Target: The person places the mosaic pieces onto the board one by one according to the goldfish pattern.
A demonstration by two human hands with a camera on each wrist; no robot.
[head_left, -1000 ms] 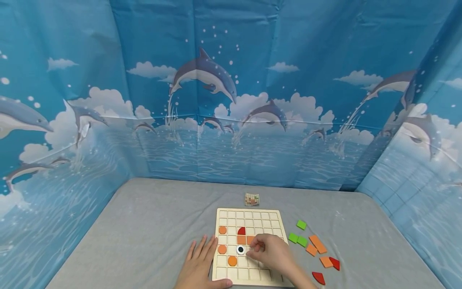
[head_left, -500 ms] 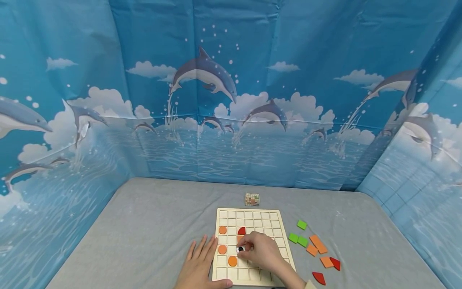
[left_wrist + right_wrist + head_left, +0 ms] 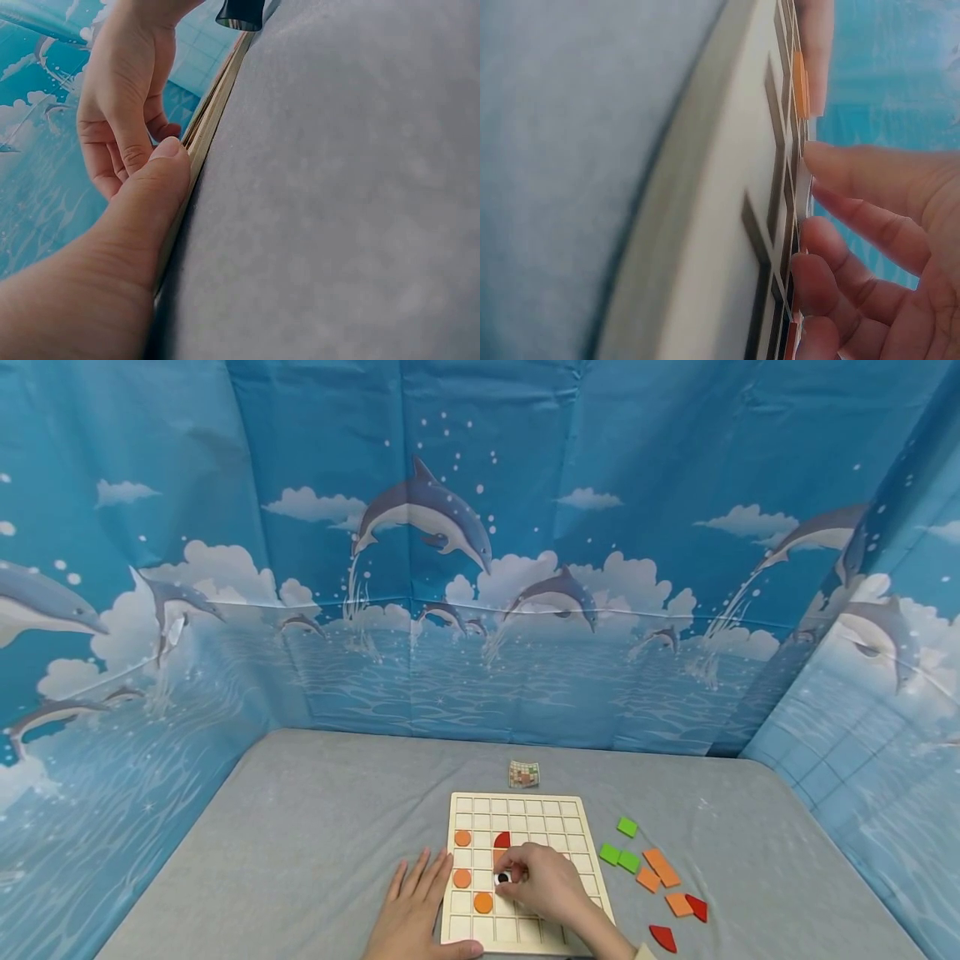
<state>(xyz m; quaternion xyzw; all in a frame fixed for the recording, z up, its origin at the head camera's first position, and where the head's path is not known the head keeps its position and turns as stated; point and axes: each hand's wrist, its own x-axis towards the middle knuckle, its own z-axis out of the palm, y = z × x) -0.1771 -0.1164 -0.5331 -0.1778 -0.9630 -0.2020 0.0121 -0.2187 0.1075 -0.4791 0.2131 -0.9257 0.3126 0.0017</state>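
Note:
My right hand (image 3: 546, 881) is over the middle of a wooden grid board (image 3: 528, 932), pinching a white disc with a black centre (image 3: 503, 878) between thumb and fingers. In the right wrist view the thumb (image 3: 870, 176) and fingertips lie right at the board's surface. Palm down at the board's left side is my left hand (image 3: 414, 902), fingers straight, its thumb (image 3: 154, 187) along the near edge. Orange discs (image 3: 462, 878) occupy several cells on the left. A red quarter-circle (image 3: 502, 839) sits beyond the right fingers, with an orange square (image 3: 498, 855) partly hidden below it.
Loose pieces lie right of the board on the grey cloth (image 3: 337, 827): green squares (image 3: 627, 827), orange pieces (image 3: 661, 867) and red quarter-circles (image 3: 663, 937). A small pattern card (image 3: 523, 774) lies behind the board. A dolphin-printed curtain (image 3: 480, 677) surrounds the table.
My right hand has moved left across the board and taken the black-and-white disc between its fingers, and the disc has shifted slightly right. The left hand has stayed in place.

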